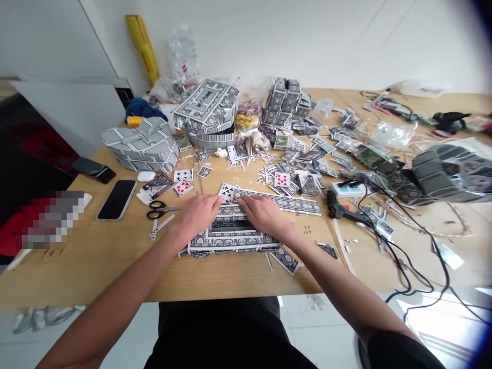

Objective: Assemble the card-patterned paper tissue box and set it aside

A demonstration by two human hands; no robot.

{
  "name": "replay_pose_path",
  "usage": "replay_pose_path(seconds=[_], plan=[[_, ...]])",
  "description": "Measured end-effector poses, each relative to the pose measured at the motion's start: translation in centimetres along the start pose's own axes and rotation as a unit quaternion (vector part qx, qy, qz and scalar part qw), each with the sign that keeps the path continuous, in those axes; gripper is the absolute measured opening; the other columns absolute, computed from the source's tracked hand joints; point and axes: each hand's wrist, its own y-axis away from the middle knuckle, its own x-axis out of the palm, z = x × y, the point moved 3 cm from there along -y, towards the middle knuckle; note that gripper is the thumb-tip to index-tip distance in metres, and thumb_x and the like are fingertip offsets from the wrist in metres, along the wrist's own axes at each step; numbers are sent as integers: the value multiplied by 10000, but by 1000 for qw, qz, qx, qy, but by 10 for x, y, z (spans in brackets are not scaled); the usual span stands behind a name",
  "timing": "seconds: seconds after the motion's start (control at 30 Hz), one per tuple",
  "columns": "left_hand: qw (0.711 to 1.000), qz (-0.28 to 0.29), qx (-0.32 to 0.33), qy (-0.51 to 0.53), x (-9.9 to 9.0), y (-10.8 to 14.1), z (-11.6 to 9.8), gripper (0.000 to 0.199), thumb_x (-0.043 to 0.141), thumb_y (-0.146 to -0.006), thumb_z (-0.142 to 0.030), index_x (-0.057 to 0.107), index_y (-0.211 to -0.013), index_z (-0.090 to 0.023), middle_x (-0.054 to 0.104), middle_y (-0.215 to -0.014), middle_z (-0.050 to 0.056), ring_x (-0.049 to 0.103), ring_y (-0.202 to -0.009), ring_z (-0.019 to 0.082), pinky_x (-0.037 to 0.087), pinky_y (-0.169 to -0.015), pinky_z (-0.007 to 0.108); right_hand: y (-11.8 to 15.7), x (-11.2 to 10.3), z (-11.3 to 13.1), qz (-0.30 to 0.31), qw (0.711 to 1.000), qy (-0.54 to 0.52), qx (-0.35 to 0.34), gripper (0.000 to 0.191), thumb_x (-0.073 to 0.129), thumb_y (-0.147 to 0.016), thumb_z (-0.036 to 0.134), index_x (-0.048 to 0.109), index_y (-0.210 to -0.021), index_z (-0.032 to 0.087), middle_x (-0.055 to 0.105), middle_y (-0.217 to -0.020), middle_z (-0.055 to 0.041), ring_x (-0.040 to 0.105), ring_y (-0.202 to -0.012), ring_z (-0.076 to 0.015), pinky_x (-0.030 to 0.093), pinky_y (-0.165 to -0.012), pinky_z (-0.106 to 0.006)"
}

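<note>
A panel made of joined playing cards (230,244), grey patterned backs up and with a rectangular opening in its middle, lies on the table in front of me. My left hand (200,214) is closed at its far left edge, fingers together. My right hand (263,212) is closed at the far right edge, fingers bent over the cards. A seven of clubs (226,192) lies face up between my fingertips. Just beyond my right hand lies a long strip of joined cards (302,204). Scissors (158,209) lie beside my left hand, their blades partly hidden.
A phone (117,200) lies at left. Card-covered baskets (140,146) and a lidded box (211,138) stand at the back. Loose cards and scraps cover the back middle. At right are a glue gun (346,212), a power strip (348,190) and trailing cables (434,241).
</note>
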Motion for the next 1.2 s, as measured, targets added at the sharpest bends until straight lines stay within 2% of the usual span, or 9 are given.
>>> replay_pose_path(seconds=[0.13,0.4,0.57,0.7,0.83,0.93,1.03,1.13,1.2], plan=[[999,-32,-4,-9,-4,3,2,479,326,-1159,-390,736,-1043,-170,796,-1067,156,754,-986,291,515,-915,400,8,-2,-10,-33,999,-14,25,477,314,-1193,402,672,-953,199,791,-939,-134,719,-882,-282,426,-802,-371],[996,-41,-13,81,18,-2,20,456,370,-1127,-330,699,-833,-214,806,-946,132,761,-1011,289,544,-970,404,9,12,-22,-42,998,-38,13,462,310,-1175,351,642,-882,220,762,-875,-133,704,-909,-304,469,-870,-384],[981,-109,-31,160,12,1,32,366,381,-1107,-308,679,-908,-237,801,-990,91,757,-992,253,577,-949,383,12,7,-35,-124,969,-203,66,423,382,-1141,378,720,-938,226,817,-953,-99,758,-913,-279,523,-837,-365],[957,-186,-72,213,4,36,49,303,407,-1102,-382,630,-1203,-204,754,-1222,148,752,-1092,255,611,-966,412,40,-8,-57,-276,928,-238,80,430,488,-1100,533,734,-899,244,830,-1023,-104,773,-973,-293,558,-909,-419],[925,-190,-114,308,5,90,51,401,564,-1054,-538,637,-1283,-216,735,-1292,146,747,-1160,284,608,-1036,469,77,-15,-76,-327,907,-224,144,494,712,-933,720,673,-801,246,824,-1035,-124,772,-919,-317,584,-877,-470],[926,-88,-128,345,13,115,35,563,550,-1060,-598,569,-1505,-253,670,-1494,155,663,-1369,334,543,-1160,541,90,-6,-74,-244,912,-272,186,553,654,-935,785,743,-925,239,825,-1078,-137,780,-920,-325,619,-874,-500],[908,-72,-181,370,24,123,20,794,562,-1044,-642,369,-1693,-226,419,-1749,171,368,-1643,376,310,-1338,624,93,15,-55,-117,899,-360,221,667,534,-994,800,746,-1276,235,796,-1305,-174,756,-1209,-379,602,-1046,-574],[867,-96,-230,431,35,121,6,938,582,-1026,-675,219,-1755,-210,232,-1830,161,170,-1714,359,134,-1394,605,97,30,-29,-103,873,-389,275,885,566,-954,835,547,-1603,235,557,-1665,-170,470,-1590,-395,352,-1321,-623],[832,-132,-238,484,36,121,-2,887,572,-1033,-677,254,-1744,-254,246,-1832,127,163,-1719,325,128,-1407,546,100,32,-13,-118,853,-427,276,952,556,-954,842,407,-1701,272,384,-1788,-103,287,-1689,-351,241,-1382,-579]])
